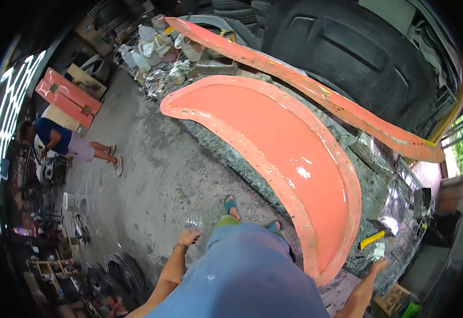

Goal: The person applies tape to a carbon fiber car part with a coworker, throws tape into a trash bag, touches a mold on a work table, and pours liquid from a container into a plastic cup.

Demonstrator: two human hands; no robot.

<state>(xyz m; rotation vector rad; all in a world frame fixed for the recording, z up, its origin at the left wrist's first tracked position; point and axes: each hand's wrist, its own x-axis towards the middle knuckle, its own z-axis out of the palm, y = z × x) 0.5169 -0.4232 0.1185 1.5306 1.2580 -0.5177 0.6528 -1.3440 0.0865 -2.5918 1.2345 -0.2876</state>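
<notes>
My left hand (190, 237) is closed around a clear plastic cup (193, 223), held out over the concrete floor to the left of my body. On the other side, my right hand (381, 264) grips a crumpled white cloth (378, 250) at the near right end of the workbench. Just beyond the cloth lies a hammer (373, 239) with a yellow handle. Between my hands, a large curved mold (274, 132) with a glossy coral-pink surface and a holed flange rests on the bench. Wet-looking highlights show on its face.
A long narrow pink mold (295, 79) lies behind, in front of a black hood-like panel (348, 53). Jugs and bags (152, 45) crowd the bench's far end. At left are a standing person (64, 140), a white bucket (74, 202) and tires (124, 271).
</notes>
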